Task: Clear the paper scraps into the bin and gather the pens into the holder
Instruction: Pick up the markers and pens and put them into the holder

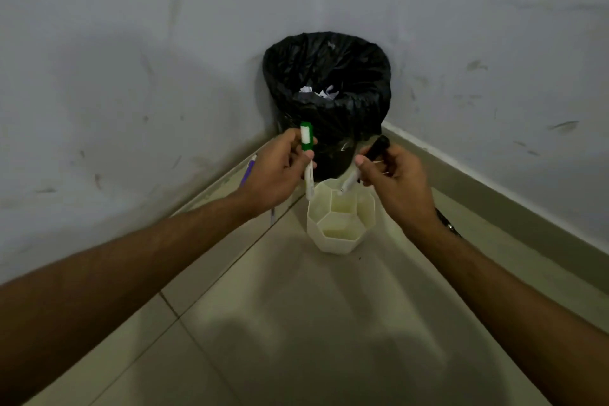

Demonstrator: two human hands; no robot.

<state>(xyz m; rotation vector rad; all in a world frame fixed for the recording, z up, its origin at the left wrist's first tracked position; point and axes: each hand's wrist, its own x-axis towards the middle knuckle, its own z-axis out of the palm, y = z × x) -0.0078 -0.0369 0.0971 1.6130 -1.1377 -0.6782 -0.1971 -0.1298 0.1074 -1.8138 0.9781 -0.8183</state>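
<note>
Green-capped marker gripped in left hand, black-capped marker gripped in right hand, no legible writing.

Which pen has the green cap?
The green-capped marker in the left hand, held nearly upright over the holder. The right hand holds a black-capped marker, tilted.

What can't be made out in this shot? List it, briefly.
Head view only:
- Purple pen on the floor: mostly hidden behind the left hand.
- Tip of the green-capped marker: its lower end blurs against the holder rim.
- Bin contents: a few paper scraps show, the rest lost in the dark liner.
- Wristwatch: cut off by the right hand arm.
</note>
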